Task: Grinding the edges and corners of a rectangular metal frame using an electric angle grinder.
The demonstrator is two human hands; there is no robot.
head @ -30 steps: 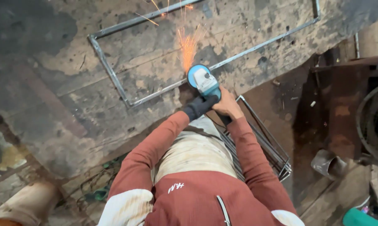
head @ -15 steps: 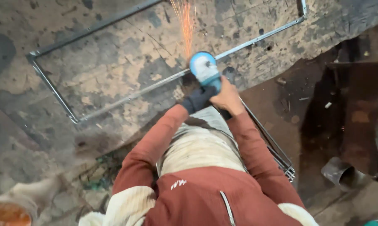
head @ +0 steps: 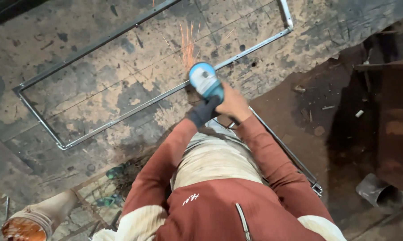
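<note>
Both hands clamp my blue angle grinder (head: 205, 81) | left hand (head: 203, 111) gloved, right hand (head: 232, 103) bare | sparks (head: 187, 42) fly just ahead of grip off steel frame (head: 121, 117) | grinding midway, rail beyond grip seems untouched

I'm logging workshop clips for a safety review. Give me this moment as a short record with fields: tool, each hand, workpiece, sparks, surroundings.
tool: blue angle grinder, held in both hands against the metal bar
left hand: left hand in a dark glove, gripping the grinder's body
right hand: right hand bare, gripping the grinder from the other side
workpiece: rectangular metal frame lying flat on a worn, stained worktop
sparks: orange sparks flying away from the person
surroundings: second metal frame beside the person's legs; metal pipe piece at lower right; rusty container at lower left
</note>
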